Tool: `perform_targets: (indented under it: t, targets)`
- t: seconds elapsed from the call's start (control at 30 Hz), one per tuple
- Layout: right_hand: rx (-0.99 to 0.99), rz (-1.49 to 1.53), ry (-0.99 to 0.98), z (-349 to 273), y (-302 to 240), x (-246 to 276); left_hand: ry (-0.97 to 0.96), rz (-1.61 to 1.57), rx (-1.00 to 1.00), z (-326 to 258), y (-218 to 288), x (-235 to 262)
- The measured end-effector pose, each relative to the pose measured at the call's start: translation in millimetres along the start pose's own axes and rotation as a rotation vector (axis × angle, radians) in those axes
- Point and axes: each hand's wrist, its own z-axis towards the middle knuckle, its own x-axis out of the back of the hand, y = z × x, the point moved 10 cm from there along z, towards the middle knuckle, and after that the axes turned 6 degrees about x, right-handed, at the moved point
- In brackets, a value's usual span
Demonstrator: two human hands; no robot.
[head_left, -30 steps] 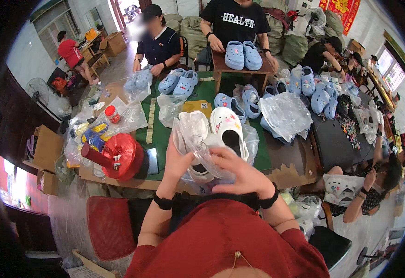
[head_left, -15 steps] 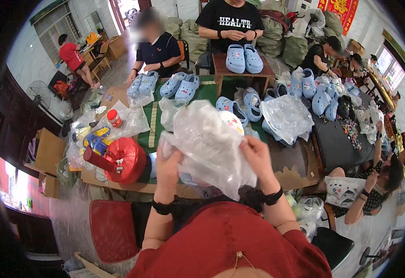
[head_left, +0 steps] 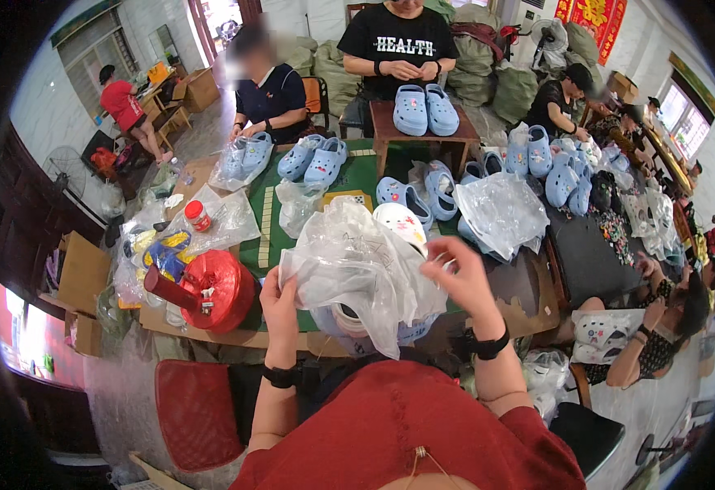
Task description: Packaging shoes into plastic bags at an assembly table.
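Observation:
A crumpled clear plastic bag (head_left: 349, 257) is spread in front of me above the table's near edge. My left hand (head_left: 280, 304) grips its left side between thumb and fingers. My right hand (head_left: 460, 273) is beside the bag's right edge, fingers bent and apart, with nothing seen in it. Just behind the bag is a white clog (head_left: 398, 220) with small colourful charms; the bag hides part of it. Under the bag, more shoes or wrapping show only in part.
A red round container (head_left: 225, 298) with a handle stands at left, near a red-lidded jar (head_left: 197, 216). Several blue clogs (head_left: 325, 163) line the green mat. A bag (head_left: 503, 208) covers more at right. A small wooden stand (head_left: 386, 147) carries two blue clogs; co-workers sit around.
My right hand has come off the bag and moved slightly outward, its fingers loosening. The bag has dropped open lower on that side, and more of the white clog shows.

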Motion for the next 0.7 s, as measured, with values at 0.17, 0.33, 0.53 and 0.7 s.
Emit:
perform_targets:
  t: [0.17,0.33,0.53,0.7]
  targets:
    - [0.110,-0.240,-0.072,-1,18,-30,0.048,-0.085,-0.012,-2,-1,7]
    - [-0.125,0.332,0.281,14,94,27,0.128,-0.203,0.090,2,-20,67]
    - [-0.077,0.353,0.274,21,110,31,0.108,1.025,-0.443,-42,66,-12]
    - [-0.226,0.654,0.150,22,100,8,-0.248,1.210,-0.571,-51,87,-73]
